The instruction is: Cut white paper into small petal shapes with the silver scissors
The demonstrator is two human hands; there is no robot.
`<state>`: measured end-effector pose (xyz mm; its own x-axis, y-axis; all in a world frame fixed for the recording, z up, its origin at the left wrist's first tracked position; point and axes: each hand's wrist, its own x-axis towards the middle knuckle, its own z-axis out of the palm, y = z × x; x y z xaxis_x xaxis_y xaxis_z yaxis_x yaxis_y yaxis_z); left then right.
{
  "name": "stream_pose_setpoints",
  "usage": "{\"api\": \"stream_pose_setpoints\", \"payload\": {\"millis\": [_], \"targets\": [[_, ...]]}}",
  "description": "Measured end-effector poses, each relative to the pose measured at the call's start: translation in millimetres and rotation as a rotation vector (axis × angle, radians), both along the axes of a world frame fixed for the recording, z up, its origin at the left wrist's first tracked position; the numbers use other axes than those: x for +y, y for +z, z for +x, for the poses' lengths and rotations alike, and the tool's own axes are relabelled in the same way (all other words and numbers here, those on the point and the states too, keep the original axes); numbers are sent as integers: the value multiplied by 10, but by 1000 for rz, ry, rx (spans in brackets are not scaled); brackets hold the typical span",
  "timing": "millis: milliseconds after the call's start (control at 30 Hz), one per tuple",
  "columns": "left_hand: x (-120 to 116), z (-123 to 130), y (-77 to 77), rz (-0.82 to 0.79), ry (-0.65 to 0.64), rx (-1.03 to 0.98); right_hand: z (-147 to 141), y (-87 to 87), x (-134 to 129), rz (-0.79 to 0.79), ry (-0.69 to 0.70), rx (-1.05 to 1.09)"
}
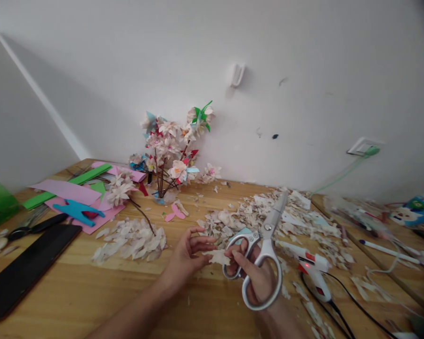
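Observation:
A pair of silver scissors (268, 228) rests in my right hand (257, 273), closed around the handles with the blades pointing up and away. The thumb and fingertips of that hand also meet the right end of a thin whitish petal (219, 256). At the petal's left end is my left hand (192, 249), its fingers curved and its thumb tip against the petal. Just beyond both hands lies a wide heap of dried, pale petals (254, 212). A second petal pile (134, 242) is left of my left hand, beside a flower on a brown stem (141, 212).
Handmade flowers (169, 146) stand in a small holder near the wall. Coloured paper (67, 193), a blue cutout (77, 212) and a black slab (28, 268) lie left. On the right are a lit white glue gun (314, 273) with its black cable, and a pen (388, 252).

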<state>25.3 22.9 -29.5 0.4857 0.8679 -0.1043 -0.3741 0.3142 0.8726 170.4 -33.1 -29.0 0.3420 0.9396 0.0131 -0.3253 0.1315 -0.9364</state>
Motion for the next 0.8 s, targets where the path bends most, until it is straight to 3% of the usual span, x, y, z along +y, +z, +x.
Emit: {"api": "stream_pose_setpoints", "payload": {"millis": [200, 467, 800], "targets": [[-67, -17, 34, -318, -181, -19, 82, -43, -9, 69, 57, -244], [-71, -30, 44, -250, -221, 100, 55, -147, -24, 107, 18, -492], [-42, 3, 48, -166, -113, 124, 42, 29, -12, 15, 25, -452]]}}
